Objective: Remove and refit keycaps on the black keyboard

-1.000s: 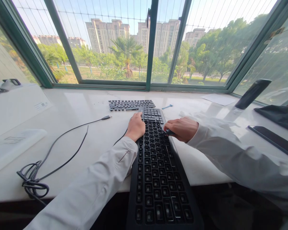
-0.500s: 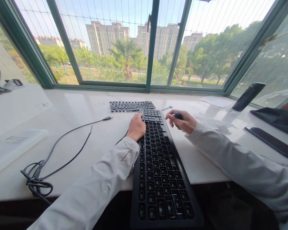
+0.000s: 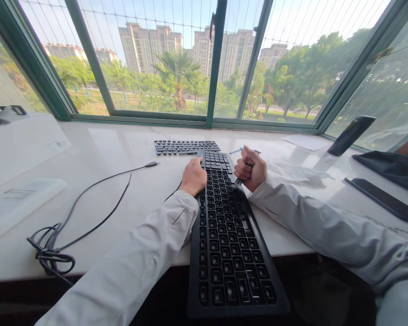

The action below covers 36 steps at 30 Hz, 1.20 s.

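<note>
A black keyboard (image 3: 229,235) with its keycaps removed lies lengthwise on the white counter (image 3: 122,199), its near end hanging over the counter's front edge. My left hand (image 3: 193,176) grips the keyboard's left edge near the far end, fingers curled over it. My right hand (image 3: 250,170) is closed in a fist round a small dark tool (image 3: 240,181), whose tip points down at the keyboard's right edge. Loose black keycaps (image 3: 187,147) are laid out in rows just beyond the keyboard.
The keyboard's black cable (image 3: 88,203) runs left and coils near the front edge, its USB plug (image 3: 152,164) lying free. A small blue tool (image 3: 236,151) lies by the keycaps. At the right are a black cylinder (image 3: 351,135), a dark phone (image 3: 382,199) and paper (image 3: 304,141). White boxes (image 3: 17,149) stand at the left.
My right hand lifted from the keyboard's right edge with the tool, swung out to the right, then came back closed in a fist with the tool pointing down. My left hand stayed put.
</note>
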{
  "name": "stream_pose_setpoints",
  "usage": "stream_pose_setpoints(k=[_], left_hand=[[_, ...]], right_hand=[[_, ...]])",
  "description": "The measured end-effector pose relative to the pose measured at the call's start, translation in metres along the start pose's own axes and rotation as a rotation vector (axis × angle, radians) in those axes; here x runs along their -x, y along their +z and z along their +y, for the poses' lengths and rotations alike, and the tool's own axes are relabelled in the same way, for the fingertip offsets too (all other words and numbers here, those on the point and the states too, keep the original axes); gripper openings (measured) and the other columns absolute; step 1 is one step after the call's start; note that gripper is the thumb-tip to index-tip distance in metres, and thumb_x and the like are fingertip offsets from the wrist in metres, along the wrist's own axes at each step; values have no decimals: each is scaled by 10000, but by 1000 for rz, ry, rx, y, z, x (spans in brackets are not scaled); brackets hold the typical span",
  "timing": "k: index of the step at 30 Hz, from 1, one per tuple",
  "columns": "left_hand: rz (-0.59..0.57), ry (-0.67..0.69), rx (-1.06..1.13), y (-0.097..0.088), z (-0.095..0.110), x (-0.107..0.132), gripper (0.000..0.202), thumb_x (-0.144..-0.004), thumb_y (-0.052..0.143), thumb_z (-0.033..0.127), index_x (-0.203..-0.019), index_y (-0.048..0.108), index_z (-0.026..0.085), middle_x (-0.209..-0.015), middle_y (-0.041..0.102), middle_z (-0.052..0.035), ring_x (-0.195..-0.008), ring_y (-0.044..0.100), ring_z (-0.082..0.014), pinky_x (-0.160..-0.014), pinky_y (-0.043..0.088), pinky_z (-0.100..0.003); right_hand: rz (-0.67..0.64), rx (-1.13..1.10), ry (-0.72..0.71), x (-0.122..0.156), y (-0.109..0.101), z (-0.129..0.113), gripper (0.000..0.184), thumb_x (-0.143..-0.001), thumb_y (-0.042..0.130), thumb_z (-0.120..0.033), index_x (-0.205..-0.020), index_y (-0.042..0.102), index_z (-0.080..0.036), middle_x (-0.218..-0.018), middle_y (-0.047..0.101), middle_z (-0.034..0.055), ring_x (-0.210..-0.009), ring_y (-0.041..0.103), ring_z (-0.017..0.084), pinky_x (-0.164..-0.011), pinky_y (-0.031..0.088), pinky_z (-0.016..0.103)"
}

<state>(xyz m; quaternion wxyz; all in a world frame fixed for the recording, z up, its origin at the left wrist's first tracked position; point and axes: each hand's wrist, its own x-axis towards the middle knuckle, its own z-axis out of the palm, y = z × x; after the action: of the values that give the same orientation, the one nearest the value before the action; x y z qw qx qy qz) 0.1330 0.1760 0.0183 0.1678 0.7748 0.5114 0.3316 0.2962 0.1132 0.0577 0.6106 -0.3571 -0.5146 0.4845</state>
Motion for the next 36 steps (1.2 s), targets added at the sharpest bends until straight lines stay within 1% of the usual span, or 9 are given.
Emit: stream_pose_setpoints(k=[5,11,15,22,26,31,36], left_hand=[[-4,-11,8,0,0,0,502,-792,391,51,-1274,531,61,-1334,542,-145,-1262,477,-221,-1098,327,-302],[0,-15,19,1,-1,0,501,-798,392,59,-1281,527,57,-1339,539,-144,-1264,473,-224,-1097,330,-305],[10,-12,16,3,-2,-2,503,-790,397,54,-1274,536,64,-1332,546,-145,-1254,484,-230,-1090,341,-313],[17,-10,12,4,-3,-3,507,-787,404,45,-1276,535,61,-1327,550,-140,-1251,490,-228,-1083,343,-297],[13,-13,9,3,-2,-2,506,-791,404,44,-1281,530,50,-1332,545,-144,-1253,487,-230,-1085,340,-298],[13,-23,19,2,-1,-2,503,-794,395,41,-1278,532,57,-1331,548,-137,-1252,486,-223,-1089,336,-298],[7,-23,27,1,0,0,500,-796,396,39,-1278,530,51,-1337,543,-142,-1260,479,-224,-1094,332,-303]], right_hand=[[17,-117,77,-4,-5,2,540,-782,593,-488,-541,185,-227,-365,184,-101,-321,134,56,-300,140,207],[-120,-273,121,-10,-10,5,505,-801,582,-366,-526,185,-220,-354,185,-99,-297,148,50,-283,137,192],[-161,-233,155,-9,-9,7,505,-802,591,-371,-523,200,-217,-358,203,-99,-289,174,43,-285,149,181],[-64,-131,103,-5,-1,11,519,-774,620,-374,-493,212,-221,-338,233,-96,-285,179,35,-286,133,187],[-18,-125,115,-4,2,11,507,-777,605,-355,-489,210,-221,-332,222,-96,-280,178,35,-284,137,181],[16,-193,224,-11,1,8,447,-796,562,-304,-511,228,-217,-337,209,-101,-294,132,36,-278,123,165],[98,-367,348,-24,-11,11,410,-812,528,-243,-534,227,-216,-357,172,-112,-323,80,40,-272,120,152]])
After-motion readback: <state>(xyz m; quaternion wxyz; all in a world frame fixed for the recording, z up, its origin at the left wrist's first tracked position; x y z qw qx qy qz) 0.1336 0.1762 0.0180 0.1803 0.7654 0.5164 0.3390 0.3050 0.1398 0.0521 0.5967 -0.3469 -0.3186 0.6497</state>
